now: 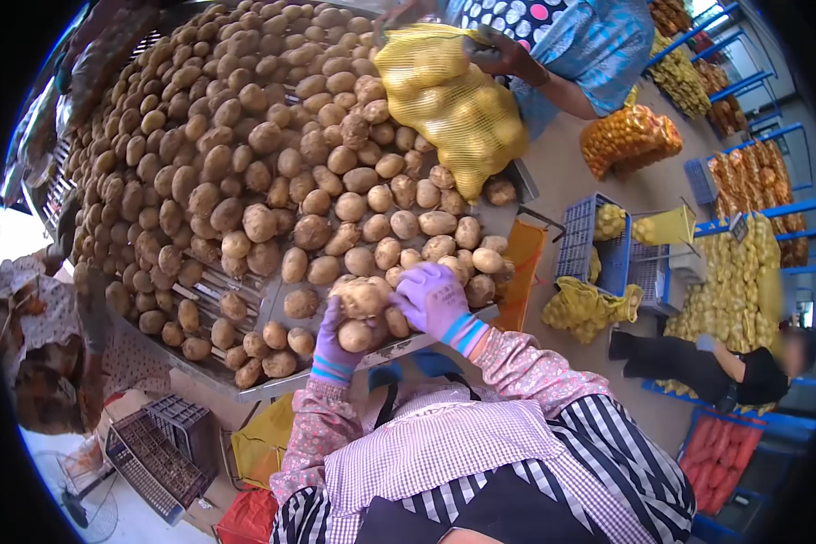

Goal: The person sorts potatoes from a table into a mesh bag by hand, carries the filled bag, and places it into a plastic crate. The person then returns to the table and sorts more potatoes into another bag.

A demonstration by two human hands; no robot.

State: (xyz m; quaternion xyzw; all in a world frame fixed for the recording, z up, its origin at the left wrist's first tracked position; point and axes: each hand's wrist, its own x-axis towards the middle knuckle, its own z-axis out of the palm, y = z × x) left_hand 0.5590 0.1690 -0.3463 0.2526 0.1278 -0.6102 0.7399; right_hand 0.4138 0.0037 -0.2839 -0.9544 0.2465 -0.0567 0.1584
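Both my hands wear purple gloves at the near edge of a metal table (pixel 267 388) covered with potatoes. My left hand (pixel 328 343) is closed around a smooth potato (pixel 354 336), with a larger, lumpy potato (pixel 361 297) resting just above it against the fingers. To the right, my right hand (pixel 433 301) curves its fingers down over a potato (pixel 396 321), its fingertips close to the lumpy one. The undersides of the right fingers are partly hidden. More loose potatoes (pixel 313 232) lie just beyond both hands.
Across the table, another person's gloved hand (pixel 494 50) holds a full yellow mesh bag (pixel 453 100). Another person stands at the left edge. Blue crates (pixel 594 245) and filled bags (pixel 585 310) stand on the right floor; dark crates (pixel 159 458) sit lower left. An orange panel (pixel 522 267) adjoins the table.
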